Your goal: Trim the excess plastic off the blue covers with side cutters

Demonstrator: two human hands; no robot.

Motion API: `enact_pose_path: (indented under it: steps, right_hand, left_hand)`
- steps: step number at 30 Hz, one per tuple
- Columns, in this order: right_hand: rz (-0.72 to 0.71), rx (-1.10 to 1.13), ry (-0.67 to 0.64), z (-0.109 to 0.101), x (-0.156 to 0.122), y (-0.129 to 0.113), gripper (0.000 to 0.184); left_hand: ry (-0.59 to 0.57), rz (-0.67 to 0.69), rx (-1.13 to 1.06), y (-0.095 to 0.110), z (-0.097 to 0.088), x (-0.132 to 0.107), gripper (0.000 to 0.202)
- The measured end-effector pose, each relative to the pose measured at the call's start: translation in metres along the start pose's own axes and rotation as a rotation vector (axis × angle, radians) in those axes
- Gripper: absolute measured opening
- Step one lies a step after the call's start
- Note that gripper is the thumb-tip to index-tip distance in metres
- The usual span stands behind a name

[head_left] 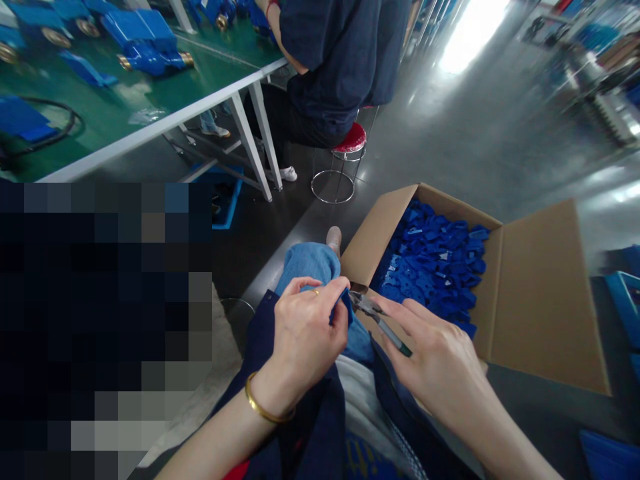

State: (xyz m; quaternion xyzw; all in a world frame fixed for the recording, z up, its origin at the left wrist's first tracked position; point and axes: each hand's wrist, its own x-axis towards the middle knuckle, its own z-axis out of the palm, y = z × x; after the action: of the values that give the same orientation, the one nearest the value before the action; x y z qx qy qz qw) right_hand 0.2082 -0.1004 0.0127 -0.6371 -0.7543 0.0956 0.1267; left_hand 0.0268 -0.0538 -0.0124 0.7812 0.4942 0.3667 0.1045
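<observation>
My left hand point(305, 333) is closed in a pinch on a small blue plastic part point(343, 303) over my lap. My right hand point(440, 367) grips a pair of cutting pliers point(377, 319) with green handles; the jaws touch the blue part. An open cardboard box point(530, 300) to the right holds many blue plastic parts point(433, 263) of the same kind. A gold bangle sits on my left wrist.
A green-topped workbench point(125, 113) with blue housings stands at upper left. Another person in dark clothes sits on a red stool point(350, 143) beside it. Blue trays point(625, 307) lie at the right edge. Grey floor stretches beyond.
</observation>
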Motion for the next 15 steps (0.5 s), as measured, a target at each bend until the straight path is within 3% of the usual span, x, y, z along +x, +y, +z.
enact_pose_path:
  steps: [9, 15]
  right_hand:
    - [0.017, 0.053, -0.005, 0.0011, -0.0036, 0.0014, 0.034]
    - [0.048, 0.061, -0.022, -0.0036, -0.0041, -0.0025, 0.037]
  left_hand:
    - [-0.014, -0.062, -0.025, 0.0044, -0.0029, 0.0015, 0.026]
    - [-0.060, -0.179, -0.042, 0.0082, -0.0054, 0.0009, 0.026]
